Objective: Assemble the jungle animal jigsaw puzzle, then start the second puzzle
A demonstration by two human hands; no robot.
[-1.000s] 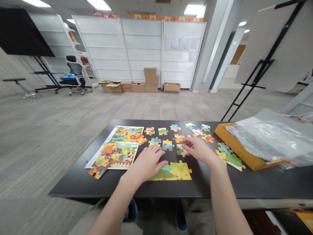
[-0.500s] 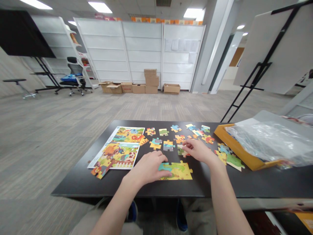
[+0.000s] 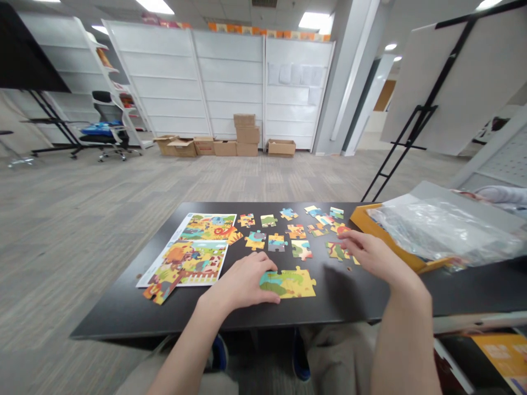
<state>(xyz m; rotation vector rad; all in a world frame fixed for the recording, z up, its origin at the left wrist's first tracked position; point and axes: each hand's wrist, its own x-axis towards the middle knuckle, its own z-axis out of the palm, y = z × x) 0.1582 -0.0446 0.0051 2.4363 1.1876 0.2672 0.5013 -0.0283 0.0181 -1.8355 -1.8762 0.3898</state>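
At the near edge of the black table (image 3: 123,319), my left hand (image 3: 241,284) lay open, steadying the joined jigsaw section (image 3: 290,283) flat, while my right hand (image 3: 370,255) curled over loose jigsaw pieces (image 3: 336,251), whether pinching one I could not tell, before the orange tray (image 3: 366,225).

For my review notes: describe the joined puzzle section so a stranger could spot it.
On the black table, right of the printed picture sheet, sits the joined jigsaw section, touching the left hand. It is far larger than the scattered single pieces.
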